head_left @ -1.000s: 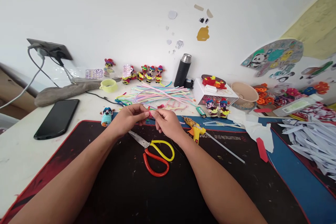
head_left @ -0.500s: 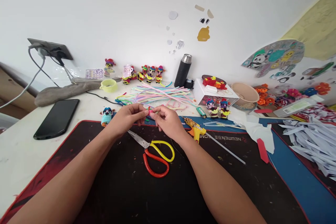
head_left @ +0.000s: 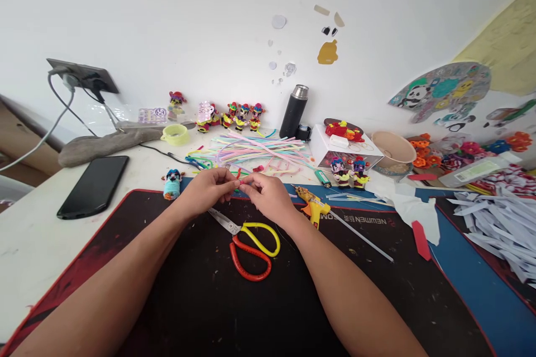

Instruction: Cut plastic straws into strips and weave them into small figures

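Observation:
My left hand (head_left: 208, 192) and my right hand (head_left: 263, 192) meet over the far edge of the black mat. Both are closed in a pinch, fingertips together, on a small pink-red piece (head_left: 242, 182), perhaps bent pipe cleaner; most of it is hidden by the fingers. Just below them lie scissors (head_left: 255, 251) with one yellow and one red handle, blades pointing up-left under my left hand. Pastel pipe cleaners (head_left: 259, 150) are heaped behind my hands. A small blue-wrapped doll (head_left: 171, 185) stands left of my left hand.
A yellow glue gun (head_left: 312, 207) with a glue stick rests right of my right hand. A black phone (head_left: 94, 187) lies at left. Behind stand a thermos (head_left: 295, 111), several finished dolls (head_left: 243, 116) and a white box (head_left: 326, 148). Paper strips (head_left: 498, 231) pile at right.
My fingertips have drawn closer together over the small pink-red piece, covering more of it. The view has shifted slightly; the things on the table stay in place.

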### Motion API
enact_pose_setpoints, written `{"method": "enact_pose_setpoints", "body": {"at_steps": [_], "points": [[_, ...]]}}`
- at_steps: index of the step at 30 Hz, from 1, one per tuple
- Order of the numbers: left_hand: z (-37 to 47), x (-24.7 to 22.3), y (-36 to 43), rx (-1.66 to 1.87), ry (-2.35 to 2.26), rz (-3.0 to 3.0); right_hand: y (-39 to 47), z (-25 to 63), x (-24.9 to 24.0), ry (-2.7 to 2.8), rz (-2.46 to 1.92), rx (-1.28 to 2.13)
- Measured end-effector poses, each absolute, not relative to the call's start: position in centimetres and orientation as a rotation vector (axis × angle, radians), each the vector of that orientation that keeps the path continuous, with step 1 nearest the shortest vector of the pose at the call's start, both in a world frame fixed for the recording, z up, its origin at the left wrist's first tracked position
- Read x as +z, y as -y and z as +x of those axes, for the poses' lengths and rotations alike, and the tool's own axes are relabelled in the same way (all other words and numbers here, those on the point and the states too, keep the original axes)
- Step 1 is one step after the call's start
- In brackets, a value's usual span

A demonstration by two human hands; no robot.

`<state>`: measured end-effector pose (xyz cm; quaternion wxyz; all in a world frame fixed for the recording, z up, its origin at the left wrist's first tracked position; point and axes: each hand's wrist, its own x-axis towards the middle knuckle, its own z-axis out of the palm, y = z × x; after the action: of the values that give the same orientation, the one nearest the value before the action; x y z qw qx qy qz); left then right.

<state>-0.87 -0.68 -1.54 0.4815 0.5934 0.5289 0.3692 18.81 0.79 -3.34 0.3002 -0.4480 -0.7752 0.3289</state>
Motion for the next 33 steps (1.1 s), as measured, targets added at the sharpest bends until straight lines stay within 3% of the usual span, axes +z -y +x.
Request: {"method": "enact_pose_setpoints", "body": {"at_steps": [5,12,19,33], "points": [[-0.7,-2.1,0.5,0.92,-1.286,1.411,-0.7,18.7,-3.2,2.067,-1.198,0.816],[-1.0,-1.2,0.7,1.01,-1.222,1.343,-0.8,18.8,-3.0,1.772,-1.075,1.32],[-1.1,-0.8,0.9,0.972,-1.161,1.36,-1.1,18.8,-2.5,1.598,-1.027,1.506],[-1.2,-2.5,0.3,0.902,-1.268,1.528,-1.3,18.6,-3.9,1.701,-1.037,1.442]]}}
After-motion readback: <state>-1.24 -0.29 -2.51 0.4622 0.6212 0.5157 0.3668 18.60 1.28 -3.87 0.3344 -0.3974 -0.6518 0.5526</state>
